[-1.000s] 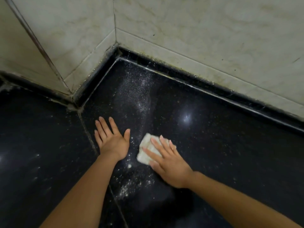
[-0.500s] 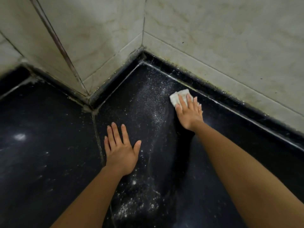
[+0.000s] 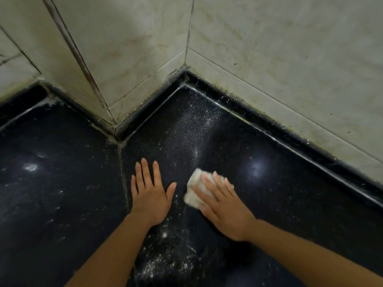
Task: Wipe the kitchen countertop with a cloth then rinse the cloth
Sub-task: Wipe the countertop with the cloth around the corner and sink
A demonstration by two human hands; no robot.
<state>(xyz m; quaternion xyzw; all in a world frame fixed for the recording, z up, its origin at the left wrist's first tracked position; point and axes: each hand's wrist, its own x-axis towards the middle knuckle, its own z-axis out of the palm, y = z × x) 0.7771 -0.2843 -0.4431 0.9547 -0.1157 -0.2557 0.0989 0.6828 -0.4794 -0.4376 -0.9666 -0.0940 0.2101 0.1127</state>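
Cloth [image 3: 196, 188]: folded pad on the black countertop [image 3: 279, 193], pinned flat under the right hand [image 3: 224, 208], fingers straight, pressing to wipe. Left hand [image 3: 149, 195]: flat, holding nothing, likely bracing. White powder [image 3: 165, 264]: streaked between the hands, to be wiped.

Countertop [image 3: 300, 204]: black speckled stone is being seen polished and glossy; light spots are being reflected in it.
Cloth [image 3: 193, 190]: whitish fabric is being seen soft and matt.
Wall tiles [image 3: 269, 48]: cream marbled tile is being seen smooth, with a dull sheen.
Joint [image 3: 124, 179]: pale filler between the slabs is being seen rough.
Powder [image 3: 165, 264]: fine white grains are being seen dulling the gloss.
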